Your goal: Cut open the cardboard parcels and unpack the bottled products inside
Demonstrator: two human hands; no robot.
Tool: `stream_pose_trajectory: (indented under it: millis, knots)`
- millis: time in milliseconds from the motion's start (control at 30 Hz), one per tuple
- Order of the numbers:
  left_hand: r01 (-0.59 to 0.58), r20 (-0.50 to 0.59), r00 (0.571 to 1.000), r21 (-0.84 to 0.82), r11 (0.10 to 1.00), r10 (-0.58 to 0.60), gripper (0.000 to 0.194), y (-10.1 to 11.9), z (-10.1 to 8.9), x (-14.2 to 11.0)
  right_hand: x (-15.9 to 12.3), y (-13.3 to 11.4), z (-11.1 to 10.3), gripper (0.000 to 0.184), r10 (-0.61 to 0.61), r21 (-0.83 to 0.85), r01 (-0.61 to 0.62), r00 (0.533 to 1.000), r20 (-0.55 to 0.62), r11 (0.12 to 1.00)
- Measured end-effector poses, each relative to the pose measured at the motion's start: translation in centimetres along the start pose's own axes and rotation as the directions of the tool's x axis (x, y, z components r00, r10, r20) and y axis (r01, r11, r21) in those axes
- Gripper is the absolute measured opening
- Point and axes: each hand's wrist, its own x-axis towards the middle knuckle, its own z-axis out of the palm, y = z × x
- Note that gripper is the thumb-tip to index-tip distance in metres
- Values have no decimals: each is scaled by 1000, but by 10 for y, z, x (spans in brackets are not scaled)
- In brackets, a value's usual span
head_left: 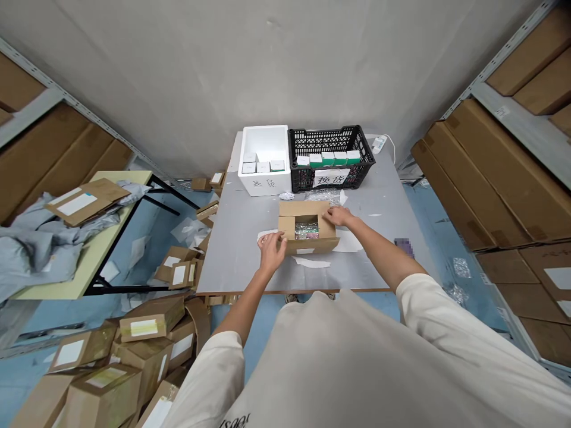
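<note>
A small cardboard box [304, 246] stands in the middle of the table, its top flaps partly spread. Through the gap between them shows clear bubble wrap [307, 229] over something pinkish and green that I cannot make out. My left hand [272, 251] is at the box's near left corner, fingers curled and thumb against the cardboard. On the far right side, my right hand [338, 216] has its fingers closed on the right flap. White paper scraps [312, 262] lie around the box, partly under it.
Behind the box stand a white foam box [266, 185] and a black plastic crate [332, 132], both holding small white or green-and-white boxes. A side table [57, 286] with grey bags is at left. Cardboard boxes [154, 318] pile on the floor; loaded shelves flank both sides.
</note>
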Motion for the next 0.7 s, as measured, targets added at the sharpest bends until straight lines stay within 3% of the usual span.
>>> stream_pose_trajectory:
  millis: [100,200,333,433,533,600,700]
  knots:
    - [-52,87,995,-32,998,55,24,-1,-13,-11,-7,-7,7,81,18,5,-18,1000,-21,1000]
    - [-111,250,960,-61,992,123,24,-4,-22,-12,-12,-17,17,87,58,3,-58,997,-48,998]
    - [-271,445,861,-10,963,247,50,-6,-20,-4,-16,-28,28,100,112,-13,-113,991,-69,994]
    - [-451,528,778,92,888,341,73,-2,-5,1,-17,-33,32,111,138,-36,-140,989,-55,989]
    - [-570,608,700,162,805,374,82,5,9,5,-17,-35,35,116,153,-57,-156,987,-51,986]
    - [-587,623,691,187,787,367,84,7,11,6,-17,-36,36,115,158,-60,-161,986,-50,985]
    - [-542,550,753,209,814,360,88,5,1,2,-17,-35,36,111,154,-38,-156,987,-54,987]
